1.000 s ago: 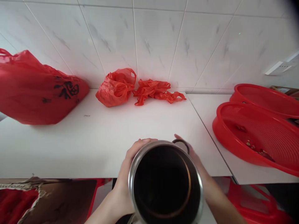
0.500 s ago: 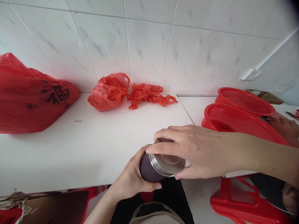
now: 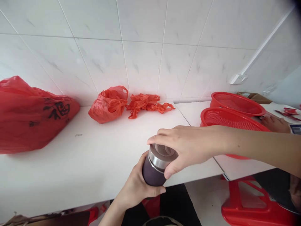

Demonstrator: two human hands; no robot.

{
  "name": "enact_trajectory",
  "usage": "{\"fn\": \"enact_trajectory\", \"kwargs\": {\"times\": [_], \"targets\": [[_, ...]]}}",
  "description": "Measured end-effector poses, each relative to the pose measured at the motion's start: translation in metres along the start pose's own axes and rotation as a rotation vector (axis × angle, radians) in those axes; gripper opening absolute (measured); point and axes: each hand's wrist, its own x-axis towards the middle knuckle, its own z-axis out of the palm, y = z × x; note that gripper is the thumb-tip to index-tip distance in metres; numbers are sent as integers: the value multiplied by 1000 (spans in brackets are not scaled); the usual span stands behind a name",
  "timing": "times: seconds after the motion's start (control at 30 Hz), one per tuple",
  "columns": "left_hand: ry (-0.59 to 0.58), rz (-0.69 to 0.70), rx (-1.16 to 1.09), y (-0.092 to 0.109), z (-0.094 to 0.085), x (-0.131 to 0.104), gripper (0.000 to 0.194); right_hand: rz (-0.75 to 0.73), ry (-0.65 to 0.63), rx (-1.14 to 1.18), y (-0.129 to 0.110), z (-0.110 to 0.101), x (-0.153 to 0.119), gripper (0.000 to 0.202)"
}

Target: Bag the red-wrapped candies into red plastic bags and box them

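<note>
A dark purple thermos bottle [image 3: 152,173] with a shiny steel lid [image 3: 162,155] is held over the front edge of the white table, leaning slightly. Around its body wraps my left hand [image 3: 138,185], with the thumb along the near side. My right hand [image 3: 182,149] grips the lid from above and the right, its thumb at the near side of the rim and its fingers over the far side. A thin bright ring shows between lid and body; whether the lid is loose I cannot tell. The bottle's base is hidden.
Along the tiled wall lie a large red plastic bag [image 3: 35,119], a smaller red bag [image 3: 108,105] and a crumpled red bag [image 3: 147,103]. Two red baskets [image 3: 237,103] stand at right, near another person's hand [image 3: 275,124]. Below is a red stool [image 3: 254,201].
The view has tilted upward. The bottle stands more upright, and my right hand has turned on the lid, its fingers now gripping the rim rather than lying across the top.
</note>
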Motion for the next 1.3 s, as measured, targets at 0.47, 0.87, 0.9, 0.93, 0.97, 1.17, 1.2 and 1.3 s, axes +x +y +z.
{"fn": "enact_trajectory", "kwargs": {"times": [0.47,0.87,0.9,0.93,0.97,1.17,1.2,1.3], "targets": [[-401,-29,-116,-10,-13,9,98,118,-19,-156,-36,3,0,53],[-167,-34,-113,-18,-10,15,81,66,19,-167,5,5,14,66],[-156,-36,-110,-19,-9,15,80,97,23,-178,7,7,15,68],[-152,-37,-111,-20,-9,16,79,96,25,-174,9,8,15,70],[-161,-37,-115,-21,-8,16,79,60,29,-156,11,10,15,72],[-288,-40,-92,-16,-5,19,78,-158,110,-162,11,20,6,57],[-242,-41,-55,-13,-2,21,78,-82,132,-196,10,21,5,54],[-88,-55,53,-6,9,30,77,156,138,-198,14,20,-1,64]]}}
